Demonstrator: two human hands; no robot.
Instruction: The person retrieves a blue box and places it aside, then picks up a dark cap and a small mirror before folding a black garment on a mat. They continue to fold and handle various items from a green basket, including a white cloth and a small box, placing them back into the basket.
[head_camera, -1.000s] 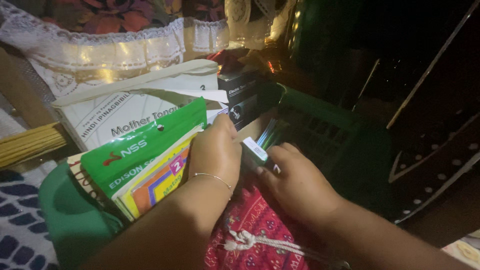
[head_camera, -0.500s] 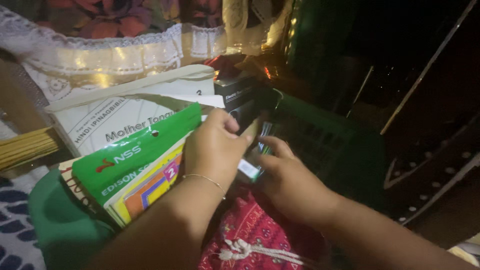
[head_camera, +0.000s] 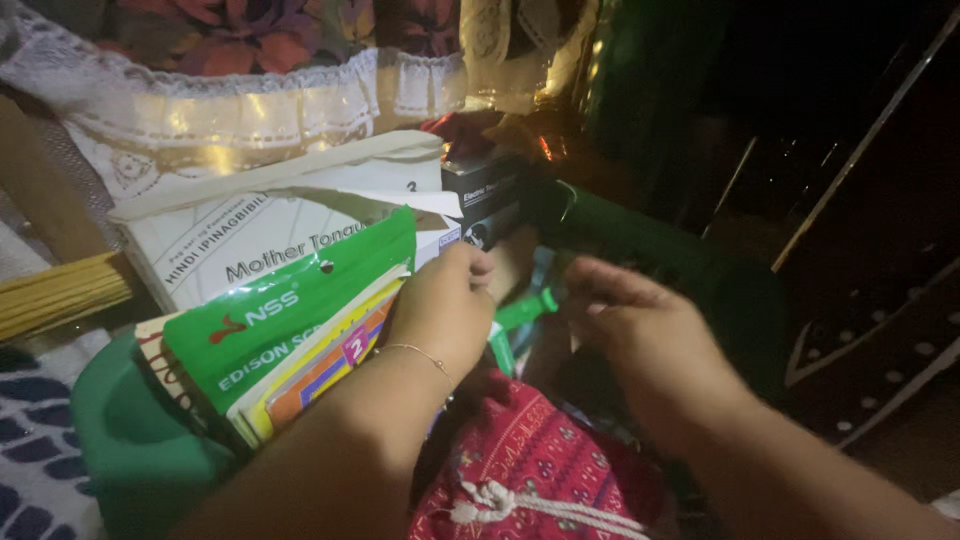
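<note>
Single head view, looking steeply down, close over green basket (head_camera: 120, 440); no second view.

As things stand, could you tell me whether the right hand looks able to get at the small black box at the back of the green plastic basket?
Probably yes. The right hand hovers open just short of the small black box, and nothing lies between them; the left hand sits off to the side against the books.

Left hand (head_camera: 440, 310) knuckles up, fingers curled downward, thin chain bracelet on its wrist, forearm reaching in from the lower left, right hand (head_camera: 640, 330) slightly blurred, palm down, fingers bent inward toward the left hand, forearm entering from the lower right
</note>
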